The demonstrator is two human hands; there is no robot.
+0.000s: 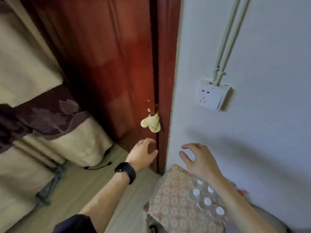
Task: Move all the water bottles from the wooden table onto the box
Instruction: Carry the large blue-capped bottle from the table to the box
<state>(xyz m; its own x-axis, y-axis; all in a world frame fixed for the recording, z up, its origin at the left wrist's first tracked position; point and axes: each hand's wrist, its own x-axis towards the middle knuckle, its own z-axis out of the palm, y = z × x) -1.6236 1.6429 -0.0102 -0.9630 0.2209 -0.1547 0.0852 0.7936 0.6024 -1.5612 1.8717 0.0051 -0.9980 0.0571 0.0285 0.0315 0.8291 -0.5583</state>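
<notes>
Several clear water bottles (207, 201) with white caps stand close together on a box (170, 195) covered with a beige flowered cloth, at the lower right by the wall. My right hand (196, 159) hovers above the box's far corner, fingers spread and loosely bent, holding nothing. My left hand (143, 154), with a black watch on the wrist and a ring, is raised in front of the door's lower edge, fingers relaxed and empty. The wooden table is out of view.
A dark red wooden door (104, 64) stands ahead, with a yellow lump (151, 124) stuck at its edge. A wall socket (212, 94) sits on the white wall at the right. Beige and brown curtains (50, 115) hang at the left over a light wood floor (87, 185).
</notes>
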